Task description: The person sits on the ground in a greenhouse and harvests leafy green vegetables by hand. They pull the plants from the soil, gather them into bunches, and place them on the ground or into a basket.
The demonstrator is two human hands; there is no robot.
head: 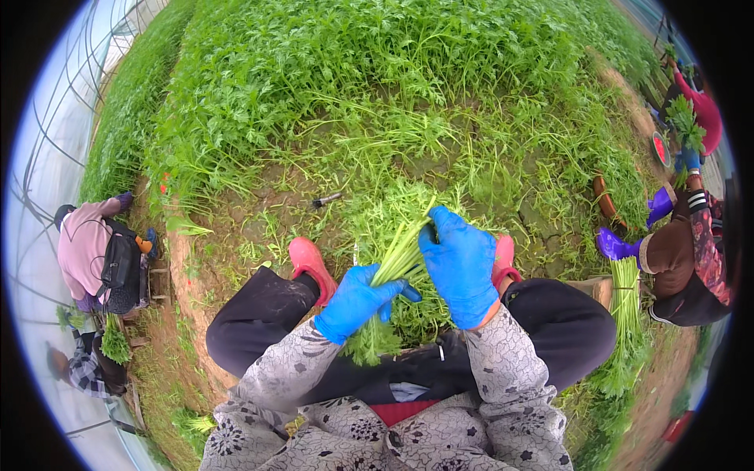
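Note:
My left hand (359, 300), in a blue glove, is closed round a bunch of leafy green stems (396, 256), whose leaves hang below it towards my lap. The pale stem ends point up and to the right. At those ends is my right hand (461, 259), also gloved in blue, with thumb and fingertips bent against the stems; whether it grips any is hard to make out. Loose leafy greens (424, 318) lie between my legs under both hands. A small dark-ended tool (327, 200) rests on the soil beyond my pink boot (310, 264).
Dense green plants (353, 53) stand ahead, with cut stalks strewn before them. A tied bundle of stems (625, 294) is at my right, near a person in purple boots (618, 244). Another person in red sits farther off. Two people work at the left, beside the plastic greenhouse wall (44, 176).

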